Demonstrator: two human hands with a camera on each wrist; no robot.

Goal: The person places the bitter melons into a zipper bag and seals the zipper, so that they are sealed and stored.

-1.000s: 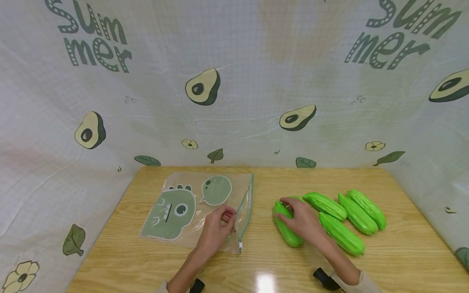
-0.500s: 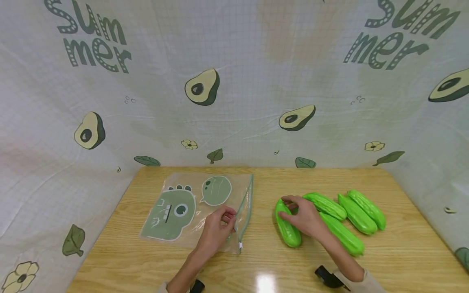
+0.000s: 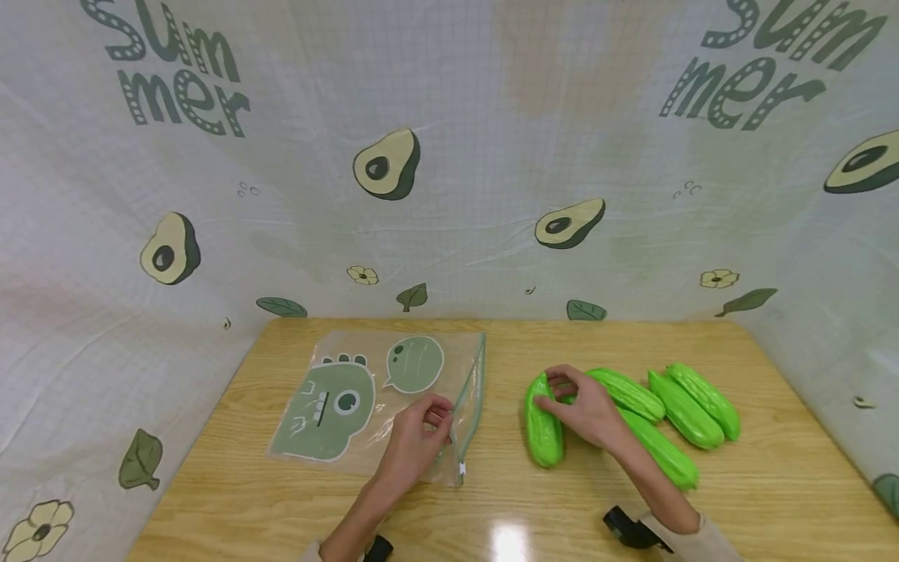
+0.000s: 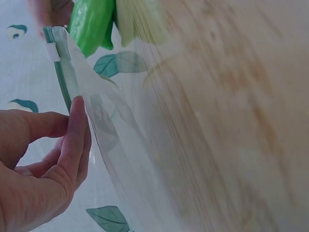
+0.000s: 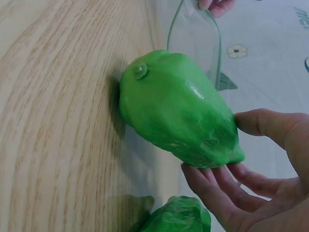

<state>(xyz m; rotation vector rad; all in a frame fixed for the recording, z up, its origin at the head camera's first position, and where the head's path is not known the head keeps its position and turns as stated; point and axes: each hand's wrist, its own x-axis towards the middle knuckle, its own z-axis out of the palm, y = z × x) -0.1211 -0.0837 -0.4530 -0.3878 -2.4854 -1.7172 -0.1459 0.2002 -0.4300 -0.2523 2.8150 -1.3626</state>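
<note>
My left hand (image 3: 419,432) pinches the edge of a clear zip bag (image 3: 414,367) near its green-edged mouth. The bag lies flat, printed with a green monster, and its white slider (image 4: 53,51) sits at the near end of the zip. On the right, my right hand (image 3: 588,406) holds a bright green bitter melon (image 3: 544,431) near its pointed far end, thumb on one side and fingers on the other. In the right wrist view that bitter melon (image 5: 176,106) is tilted, its stem end close over the table. Another bitter melon (image 5: 181,215) shows beneath that hand.
More bitter melons lie right of my right hand: one behind it (image 3: 628,396), one partly under the forearm (image 3: 663,457), and a pair (image 3: 687,412) farther right. The wooden table (image 3: 506,499) ends at a printed cloth (image 3: 477,265) at the back and sides.
My right hand has drawn the bitter melon slightly left and lifted its far end, turning it more in line with the view. The left hand and bag have stayed put.
</note>
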